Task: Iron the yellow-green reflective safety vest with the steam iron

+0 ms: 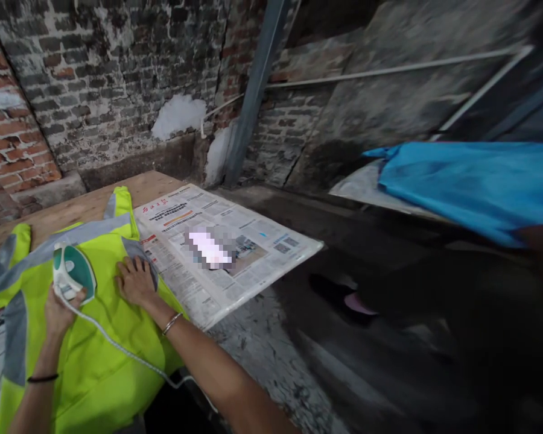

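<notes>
A neon-yellow garment with grey bands and sleeves is spread over the table on the left. My left hand grips a green and white clothes iron, which rests on the garment's upper part. Its white cord runs across the cloth and under my right forearm. My right hand lies flat on the garment beside a grey band, fingers spread, holding nothing. The folds below the hands look loose.
Newspaper covers the table's right part, with a pixelated object on it. A bare wooden board shows behind. Blue cloth lies on another surface at right, near a blurred dark-clothed person. A metal post stands by the brick wall.
</notes>
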`<state>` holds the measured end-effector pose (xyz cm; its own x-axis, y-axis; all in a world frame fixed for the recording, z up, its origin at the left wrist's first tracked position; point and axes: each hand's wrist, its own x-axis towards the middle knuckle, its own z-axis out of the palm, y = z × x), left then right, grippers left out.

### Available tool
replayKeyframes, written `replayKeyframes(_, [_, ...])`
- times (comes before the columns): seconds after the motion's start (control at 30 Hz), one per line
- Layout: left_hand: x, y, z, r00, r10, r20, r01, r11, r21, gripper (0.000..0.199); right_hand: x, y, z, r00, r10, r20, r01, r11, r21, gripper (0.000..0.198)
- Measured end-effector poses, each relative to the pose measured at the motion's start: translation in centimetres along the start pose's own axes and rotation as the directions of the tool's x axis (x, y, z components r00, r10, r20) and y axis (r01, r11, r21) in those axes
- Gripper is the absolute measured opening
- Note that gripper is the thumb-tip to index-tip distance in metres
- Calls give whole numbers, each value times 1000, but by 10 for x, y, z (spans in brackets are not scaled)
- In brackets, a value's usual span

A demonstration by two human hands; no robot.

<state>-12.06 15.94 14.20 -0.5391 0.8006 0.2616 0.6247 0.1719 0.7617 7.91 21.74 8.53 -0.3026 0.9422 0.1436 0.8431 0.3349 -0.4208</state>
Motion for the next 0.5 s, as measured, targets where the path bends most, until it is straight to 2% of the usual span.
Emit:
replayKeyframes(0.07, [-3,4,1,1000,-3,30,3,1000,-3,43,-1,0,0,1000,-1,-2,1,1000,-8,62])
replayKeyframes(0.13, [-21,-1,-6,998,14,60,-14,1000,-4,42,-2,0,0,1000,7,-3,-7,1000,-11,60])
replayKeyframes(0.27, [-86,-25,-27,987,52,153,-49,999,-20,46,-3,1,5,1000,16,4,-16,1000,-26,58])
replayKeyframes(0.37, [-123,-36,-35,994,60,93,-59,998,-18,59,-1,3,9,1000,15,-3,-15,999,-31,57])
replayKeyframes(0.43, [-125,-34,-32,996,54,72,-52,998,-33,66,0,4,10,1000,10,-5,-10,1000,-20,57])
replayKeyframes(0.5, [-108,-24,-23,992,59,114,-49,995,-93,67,-2,6,9,1000,10,-20,-11,1000,-8,56])
